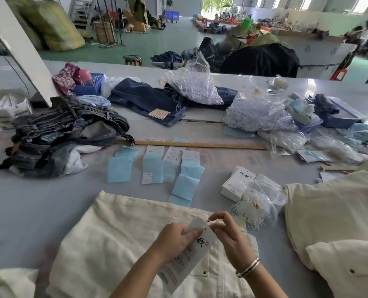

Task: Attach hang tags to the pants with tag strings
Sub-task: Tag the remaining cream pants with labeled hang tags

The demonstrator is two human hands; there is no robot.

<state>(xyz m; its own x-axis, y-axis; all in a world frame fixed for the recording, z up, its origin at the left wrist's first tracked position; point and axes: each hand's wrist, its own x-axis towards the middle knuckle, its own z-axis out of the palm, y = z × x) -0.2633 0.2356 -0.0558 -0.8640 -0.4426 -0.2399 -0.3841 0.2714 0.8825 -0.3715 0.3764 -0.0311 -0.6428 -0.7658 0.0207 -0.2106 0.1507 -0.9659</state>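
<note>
Cream pants (105,239) lie flat on table (28,201) as work surface. L hand (172,239) pinches tags (197,237) steady over them; R hand (226,231), thumb & forefinger closed on small dark string end, prob. threading tag hole. Black brush characters on tag, small print unreadable. Strings (250,209) in bag nearby, within reach

cream pants (114,244) flat on table | white hang tags (202,237) held tilted above them

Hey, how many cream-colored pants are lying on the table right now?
2 for sure: one pair of cream pants directly under the hands, another at the right edge. A cream scrap at the bottom-left corner may be a third, but too little shows to tell.
</note>
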